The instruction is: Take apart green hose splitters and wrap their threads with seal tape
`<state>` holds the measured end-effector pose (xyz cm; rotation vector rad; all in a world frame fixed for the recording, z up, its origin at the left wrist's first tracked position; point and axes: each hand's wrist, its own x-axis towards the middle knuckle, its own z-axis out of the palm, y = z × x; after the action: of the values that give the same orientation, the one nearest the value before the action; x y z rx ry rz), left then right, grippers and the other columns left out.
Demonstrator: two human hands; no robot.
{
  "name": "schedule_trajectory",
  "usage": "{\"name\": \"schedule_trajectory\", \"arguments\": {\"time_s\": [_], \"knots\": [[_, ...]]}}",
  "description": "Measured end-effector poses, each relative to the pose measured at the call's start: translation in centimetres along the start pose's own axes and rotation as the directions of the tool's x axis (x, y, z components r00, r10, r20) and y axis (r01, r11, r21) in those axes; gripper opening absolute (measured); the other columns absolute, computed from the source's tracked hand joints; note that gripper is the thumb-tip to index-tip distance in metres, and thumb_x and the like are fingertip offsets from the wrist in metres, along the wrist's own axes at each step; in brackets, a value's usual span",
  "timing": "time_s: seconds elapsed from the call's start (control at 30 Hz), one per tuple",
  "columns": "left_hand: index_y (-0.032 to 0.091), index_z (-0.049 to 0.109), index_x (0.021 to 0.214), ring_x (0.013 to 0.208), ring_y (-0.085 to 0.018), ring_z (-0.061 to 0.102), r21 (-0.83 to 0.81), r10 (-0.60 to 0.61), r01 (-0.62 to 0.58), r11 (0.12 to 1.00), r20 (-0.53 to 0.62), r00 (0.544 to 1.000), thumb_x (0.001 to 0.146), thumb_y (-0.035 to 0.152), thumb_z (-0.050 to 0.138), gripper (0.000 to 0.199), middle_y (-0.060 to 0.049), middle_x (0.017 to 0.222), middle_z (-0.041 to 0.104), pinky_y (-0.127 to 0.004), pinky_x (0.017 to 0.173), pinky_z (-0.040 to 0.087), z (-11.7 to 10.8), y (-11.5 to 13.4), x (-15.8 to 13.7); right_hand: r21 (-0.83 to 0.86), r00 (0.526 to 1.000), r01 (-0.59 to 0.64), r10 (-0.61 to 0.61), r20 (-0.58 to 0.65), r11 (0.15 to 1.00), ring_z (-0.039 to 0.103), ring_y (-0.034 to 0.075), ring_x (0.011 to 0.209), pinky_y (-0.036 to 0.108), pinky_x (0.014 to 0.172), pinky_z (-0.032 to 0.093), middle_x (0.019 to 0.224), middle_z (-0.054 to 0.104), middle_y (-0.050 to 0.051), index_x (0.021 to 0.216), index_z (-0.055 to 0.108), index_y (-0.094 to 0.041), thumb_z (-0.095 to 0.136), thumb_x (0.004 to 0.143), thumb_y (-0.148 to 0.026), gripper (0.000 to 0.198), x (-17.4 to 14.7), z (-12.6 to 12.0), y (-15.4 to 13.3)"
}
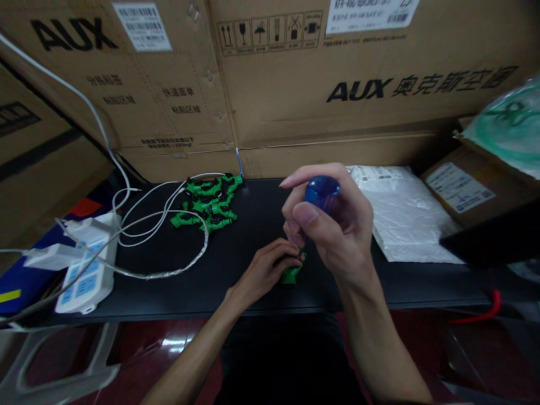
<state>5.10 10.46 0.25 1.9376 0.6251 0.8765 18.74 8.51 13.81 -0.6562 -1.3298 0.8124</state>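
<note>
My right hand (343,228) is raised over the table, its fingers wrapped round the blue handle of a screwdriver (323,191). The handle's rounded end faces up toward me; the hand hides the shaft and tip. Below it, my left hand (274,261) is closed on a small green plastic part (291,274) with some black on it, against the black tabletop. The fingers cover much of that part. To the left, beyond my left hand, lies a cluster of similar green plastic parts (211,208) with black pieces in them.
A white power strip (90,270) with plugs and looping white cables (164,275) occupies the left side. Large cardboard boxes (278,112) wall off the back. On the right are a white plastic packet (405,214), an opened carton (464,174) and a red cable (485,309).
</note>
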Motion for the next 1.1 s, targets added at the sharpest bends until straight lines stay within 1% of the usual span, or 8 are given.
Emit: {"name": "schedule_trajectory", "arguments": {"time_s": [0.17, 0.33, 0.43, 0.67, 0.87, 0.97, 1.03, 1.1], "knots": [[0.017, 0.07, 0.108, 0.102, -0.023, 0.071, 0.031, -0.008, 0.009, 0.999, -0.018, 1.0, 0.1, 0.028, 0.065, 0.014, -0.008, 0.107, 0.074, -0.034, 0.093, 0.056, 0.1, -0.4, 0.0, 0.015, 0.999, -0.032, 0.032, 0.023, 0.999, 0.053, 0.008, 0.055, 0.024, 0.052, 0.044, 0.075, 0.061, -0.006, 0.106, 0.067, -0.025, 0.079, 0.089, -0.025, 0.021, -0.1, -0.1, -0.1], [0.017, 0.073, 0.099, 0.1, -0.02, 0.072, 0.052, 0.022, -0.024, 0.998, 0.029, 0.999, 0.105, 0.024, 0.056, 0.02, -0.008, 0.107, 0.075, -0.031, 0.091, 0.056, 0.0, -0.4, -0.1, -0.011, 0.996, -0.081, 0.081, 0.023, 0.997, 0.055, 0.008, 0.058, 0.022, 0.055, 0.046, 0.077, 0.061, -0.005, 0.103, 0.068, -0.024, 0.08, 0.088, -0.026, 0.019, -0.4, -0.3, -0.2], [0.016, 0.072, 0.098, 0.099, -0.021, 0.072, 0.076, 0.004, -0.004, 0.997, 0.005, 1.0, 0.1, 0.026, 0.065, 0.012, -0.008, 0.104, 0.075, -0.032, 0.091, 0.057, 0.1, -0.4, 0.0, -0.021, 0.99, -0.126, 0.127, 0.059, 0.992, 0.056, 0.008, 0.06, 0.021, 0.055, 0.047, 0.078, 0.061, -0.005, 0.099, 0.067, -0.021, 0.076, 0.091, -0.029, 0.014, -0.3, -0.3, -0.3], [0.019, 0.072, 0.12, 0.112, -0.024, 0.072, 0.186, -0.003, -0.003, 0.983, 0.028, 1.0, 0.089, 0.031, 0.08, 0.035, -0.009, 0.121, 0.075, -0.039, 0.103, 0.056, -0.3, 0.7, -0.4, -0.369, 0.998, -0.012, 0.036, 0.058, 0.929, 0.058, 0.012, 0.071, 0.026, 0.067, 0.047, 0.077, 0.062, -0.001, 0.088, 0.066, -0.018, 0.062, 0.099, -0.043, 0.028, 0.6, -0.7, -0.8], [0.022, 0.073, 0.126, 0.112, -0.021, 0.073, 0.295, 0.001, -0.008, 0.956, 0.026, 1.0, 0.094, 0.026, 0.072, 0.032, -0.007, 0.122, 0.076, -0.036, 0.104, 0.056, -0.9, 1.4, -1.2, -0.102, 0.983, 0.042, -0.059, -0.174, 0.994, 0.06, 0.011, 0.062, 0.027, 0.062, 0.055, 0.074, 0.062, -0.002, 0.092, 0.062, -0.02, 0.061, 0.1, -0.046, 0.027, 0.9, -2.8, -2.5], [0.022, 0.074, 0.124, 0.111, -0.021, 0.073, 0.326, 0.002, 0.001, 0.945, -0.006, 1.0, 0.096, 0.025, 0.069, 0.028, -0.007, 0.119, 0.077, -0.037, 0.103, 0.056, -1.0, 1.3, -1.4, 0.046, 0.958, -0.13, 0.138, -0.251, 0.99, 0.046, 0.007, 0.044, 0.023, 0.046, 0.052, 0.067, 0.054, -0.007, 0.096, 0.056, -0.023, 0.061, 0.097, -0.054, 0.031, 0.7, -4.9, -2.6], [0.022, 0.075, 0.12, 0.11, -0.021, 0.073, 0.34, 0.005, 0.007, 0.94, -0.036, 0.999, 0.097, 0.024, 0.068, 0.025, -0.007, 0.117, 0.078, -0.039, 0.103, 0.056, -1.0, 1.2, -1.5, 0.077, 0.91, -0.37, 0.378, -0.172, 0.926, 0.033, 0.004, 0.039, 0.018, 0.036, 0.044, 0.063, 0.045, -0.01, 0.097, 0.053, -0.024, 0.062, 0.095, -0.058, 0.035, 0.4, -6.6, -1.7], [0.022, 0.077, 0.117, 0.106, -0.022, 0.073, 0.351, 0.011, 0.013, 0.936, -0.066, 0.998, 0.096, 0.023, 0.069, 0.022, -0.006, 0.114, 0.079, -0.039, 0.101, 0.057, -1.0, 1.3, -1.5, 0.039, 0.814, -0.58, 0.581, -0.017, 0.814, 0.025, 0.002, 0.036, 0.015, 0.029, 0.037, 0.058, 0.038, -0.012, 0.096, 0.055, -0.021, 0.07, 0.09, -0.055, 0.038, 0.0, -8.0, 0.0]]}}
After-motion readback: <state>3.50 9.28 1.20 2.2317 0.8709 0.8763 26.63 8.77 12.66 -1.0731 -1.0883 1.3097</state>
